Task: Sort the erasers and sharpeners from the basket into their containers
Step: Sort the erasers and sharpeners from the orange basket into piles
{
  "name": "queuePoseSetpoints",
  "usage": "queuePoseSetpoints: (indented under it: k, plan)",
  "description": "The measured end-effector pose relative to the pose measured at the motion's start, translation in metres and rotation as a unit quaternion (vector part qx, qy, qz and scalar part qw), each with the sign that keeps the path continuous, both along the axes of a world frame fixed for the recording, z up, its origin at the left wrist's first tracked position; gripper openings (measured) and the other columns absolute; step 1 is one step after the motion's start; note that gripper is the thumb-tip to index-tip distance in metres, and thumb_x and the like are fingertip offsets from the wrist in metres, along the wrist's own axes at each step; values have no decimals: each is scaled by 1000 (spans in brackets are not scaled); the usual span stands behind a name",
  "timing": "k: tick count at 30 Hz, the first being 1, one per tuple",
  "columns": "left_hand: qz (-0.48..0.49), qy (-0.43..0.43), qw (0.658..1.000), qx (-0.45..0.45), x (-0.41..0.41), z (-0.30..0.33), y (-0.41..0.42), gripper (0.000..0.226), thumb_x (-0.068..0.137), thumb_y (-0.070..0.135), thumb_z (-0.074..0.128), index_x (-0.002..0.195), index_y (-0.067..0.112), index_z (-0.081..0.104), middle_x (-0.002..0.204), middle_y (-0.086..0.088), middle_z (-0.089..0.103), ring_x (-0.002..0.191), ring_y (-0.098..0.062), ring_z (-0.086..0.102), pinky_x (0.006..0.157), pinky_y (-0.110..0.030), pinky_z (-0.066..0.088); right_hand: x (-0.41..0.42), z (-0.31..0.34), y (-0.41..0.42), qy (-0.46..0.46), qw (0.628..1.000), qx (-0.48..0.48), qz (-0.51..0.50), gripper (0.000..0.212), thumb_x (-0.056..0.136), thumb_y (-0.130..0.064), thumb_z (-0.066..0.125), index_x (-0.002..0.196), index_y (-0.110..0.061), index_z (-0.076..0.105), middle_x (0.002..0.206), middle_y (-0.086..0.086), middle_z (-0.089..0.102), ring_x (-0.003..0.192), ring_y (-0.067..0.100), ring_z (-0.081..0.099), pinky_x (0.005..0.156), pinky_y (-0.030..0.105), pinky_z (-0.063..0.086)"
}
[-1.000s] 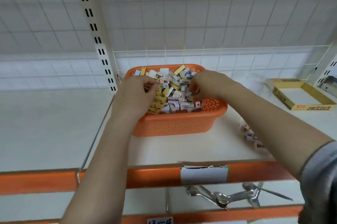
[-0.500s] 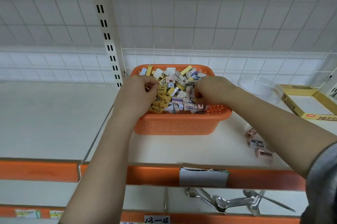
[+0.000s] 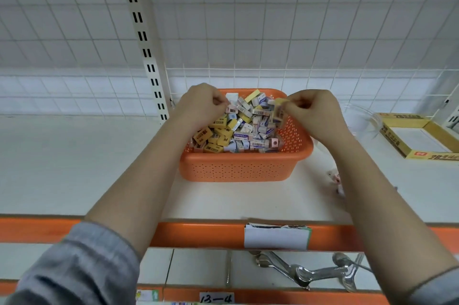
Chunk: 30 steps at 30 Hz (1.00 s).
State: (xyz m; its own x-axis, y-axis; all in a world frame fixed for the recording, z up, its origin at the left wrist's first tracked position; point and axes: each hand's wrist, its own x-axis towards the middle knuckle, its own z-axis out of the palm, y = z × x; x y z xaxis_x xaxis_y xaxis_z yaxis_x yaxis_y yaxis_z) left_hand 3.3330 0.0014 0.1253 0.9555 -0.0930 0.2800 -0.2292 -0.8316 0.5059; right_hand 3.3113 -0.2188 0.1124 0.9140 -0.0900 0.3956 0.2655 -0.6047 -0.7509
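Observation:
An orange perforated basket [image 3: 238, 168] stands on the white shelf, heaped with several small erasers and sharpeners [image 3: 238, 128] in yellow, white and pink wrappers. My left hand [image 3: 198, 104] hovers over the basket's back left corner with its fingers curled into the palm; whatever is inside them is hidden. My right hand [image 3: 314, 109] is over the basket's right side and pinches a blurred yellowish piece [image 3: 279, 112] lifted just above the pile.
To the right of the basket stand a clear round container [image 3: 361, 118] and an open yellow cardboard box [image 3: 409, 153]. A few loose sharpeners [image 3: 335, 178] lie on the shelf by my right forearm. Metal utensils [image 3: 310, 272] rest on the lower shelf.
Both hands have risen out of the pile. The right hand now holds a piece lifted clear of the heap, and the left has moved back toward the far left corner.

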Motion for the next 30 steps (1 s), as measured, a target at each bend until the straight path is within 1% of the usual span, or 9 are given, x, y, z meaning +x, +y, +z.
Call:
queuePoseSetpoints:
  k: [2, 5, 9, 11, 15, 18, 26, 28, 30]
  plan:
    - [-17, 7, 1000, 11, 16, 5, -7, 17, 90, 20, 58, 99, 19, 73, 105, 4, 69, 92, -9, 61, 89, -34, 51, -12, -3, 0, -4, 996, 84, -32, 9, 83, -17, 63, 82, -17, 71, 73, 1, 67, 68, 10, 59, 65, 24, 47]
    - [-40, 12, 999, 18, 35, 12, -22, 20, 91, 13, 57, 103, 12, 72, 110, -1, 69, 88, -9, 60, 82, -25, 47, -31, -5, 1, -1, 983, 179, -47, 11, 84, -14, 61, 81, -18, 71, 75, -1, 69, 71, 10, 61, 70, 28, 51]
    - [-54, 27, 997, 51, 60, 12, -41, 22, 90, 12, 56, 106, 11, 71, 115, -2, 67, 95, -13, 62, 84, -28, 50, -53, -4, 0, 9, 961, 269, -55, 17, 86, -11, 58, 78, -19, 70, 75, -3, 68, 62, 0, 58, 53, 11, 43]
    - [-51, 44, 995, 72, 70, 8, -46, 24, 89, 11, 58, 110, 11, 70, 116, -4, 67, 96, -16, 62, 86, -30, 51, -62, -4, -1, 13, 953, 297, -55, 17, 88, -9, 57, 79, -17, 70, 72, -5, 67, 55, -5, 57, 50, 8, 41]
    - [-50, 52, 993, 90, 80, 4, -49, 30, 87, 8, 61, 116, 10, 67, 118, -5, 66, 98, -17, 62, 81, -25, 48, -70, -6, -8, 16, 947, 313, -70, 15, 89, -9, 57, 87, -11, 72, 72, -5, 67, 56, -3, 57, 52, 7, 42]
    - [-52, 55, 994, 76, 82, 0, -50, 31, 86, 6, 61, 116, 11, 67, 118, -6, 66, 95, -17, 63, 76, -23, 47, -70, -9, -10, 30, 944, 318, -77, 15, 89, -11, 58, 84, -15, 72, 67, -10, 66, 57, -2, 57, 51, 8, 42]
    - [-47, 60, 995, 59, 85, -3, -53, 32, 83, 16, 69, 115, 10, 67, 112, -5, 68, 91, -18, 65, 85, -33, 53, -66, -11, -5, 52, 945, 314, -71, 18, 89, -15, 57, 79, -20, 71, 66, -10, 66, 59, 0, 58, 54, 14, 42]
    - [-39, 54, 996, 60, 83, -4, -54, 30, 83, 15, 68, 113, 12, 68, 109, -4, 69, 87, -18, 66, 83, -37, 55, -65, -10, -3, 52, 946, 314, -69, 18, 89, -15, 57, 79, -20, 71, 66, -11, 66, 58, -1, 57, 56, 16, 42]
    - [-28, 48, 996, 68, 80, -4, -54, 26, 85, 17, 66, 110, 14, 70, 107, -2, 70, 84, -18, 66, 76, -35, 56, -64, -9, -2, 49, 947, 311, -69, 18, 89, -14, 57, 79, -20, 71, 67, -10, 67, 58, -1, 57, 55, 16, 42]
